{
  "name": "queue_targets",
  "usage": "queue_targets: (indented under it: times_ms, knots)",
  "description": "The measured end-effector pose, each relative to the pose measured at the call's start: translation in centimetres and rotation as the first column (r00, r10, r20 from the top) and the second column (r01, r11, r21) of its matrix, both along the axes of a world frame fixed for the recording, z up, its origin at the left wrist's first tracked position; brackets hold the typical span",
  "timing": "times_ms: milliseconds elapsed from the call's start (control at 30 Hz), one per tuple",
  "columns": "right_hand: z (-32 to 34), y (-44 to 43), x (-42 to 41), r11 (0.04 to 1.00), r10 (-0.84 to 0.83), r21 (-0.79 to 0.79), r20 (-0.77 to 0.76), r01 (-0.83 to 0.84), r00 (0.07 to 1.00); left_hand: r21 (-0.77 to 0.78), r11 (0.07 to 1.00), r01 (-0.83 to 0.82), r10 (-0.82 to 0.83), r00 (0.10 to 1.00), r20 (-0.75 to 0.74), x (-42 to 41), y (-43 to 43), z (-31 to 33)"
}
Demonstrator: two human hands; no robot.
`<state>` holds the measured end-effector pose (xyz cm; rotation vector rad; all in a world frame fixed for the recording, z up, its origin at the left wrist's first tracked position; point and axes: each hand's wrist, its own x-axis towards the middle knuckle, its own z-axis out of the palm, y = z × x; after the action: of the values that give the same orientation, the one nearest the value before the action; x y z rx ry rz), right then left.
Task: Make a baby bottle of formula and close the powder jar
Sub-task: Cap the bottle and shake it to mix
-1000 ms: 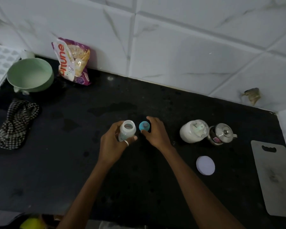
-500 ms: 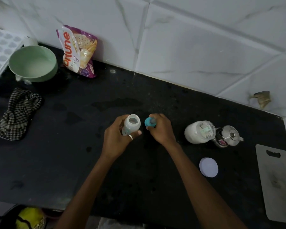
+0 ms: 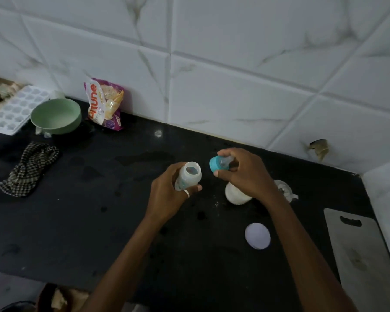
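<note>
My left hand [image 3: 167,197] grips a clear baby bottle [image 3: 188,175], held up off the black counter [image 3: 81,221] with its open mouth toward me. Just right of it, my right hand [image 3: 243,174] holds the blue teat cap [image 3: 218,163], a small gap from the bottle's mouth. The white powder jar [image 3: 235,195] stands open behind my right hand and is partly hidden by it. Its round white lid [image 3: 257,235] lies flat on the counter nearer to me.
A small steel kettle [image 3: 284,190] sits right of the jar, mostly hidden. A grey cutting board [image 3: 358,255] lies at the right edge. At the far left are a green bowl [image 3: 55,117], an ice tray [image 3: 14,109], a snack bag [image 3: 104,104] and a checked cloth [image 3: 28,167].
My right hand has picked the blue teat cap up from the counter and raised it beside the bottle's mouth. My left hand has lifted the bottle slightly. The camera has tilted.
</note>
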<state>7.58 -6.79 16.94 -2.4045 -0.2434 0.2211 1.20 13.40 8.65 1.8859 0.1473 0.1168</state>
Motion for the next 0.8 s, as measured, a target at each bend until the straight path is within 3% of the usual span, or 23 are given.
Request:
queue_targets:
  times_ms: [133, 467, 800]
  knots:
    - [7.2, -4.0, -1.9, 0.997, 0.067, 0.031, 0.054, -0.068, 0.996, -0.034, 0.999, 0.011, -0.008, 0.997, 0.07, -1.1, -4.6, 4.1]
    - [22.4, -10.0, -5.7, 0.932, 0.328, -0.213, 0.142, -0.295, 0.934, 0.086, 0.996, 0.038, -0.061, 0.955, 0.292, -3.1, -11.6, 13.9]
    - [24.3, -9.1, -6.2, 0.847, 0.485, -0.329, 0.16, -0.417, 0.86, 0.171, 0.984, 0.042, -0.099, 0.935, 0.339, -3.9, -11.6, 17.0]
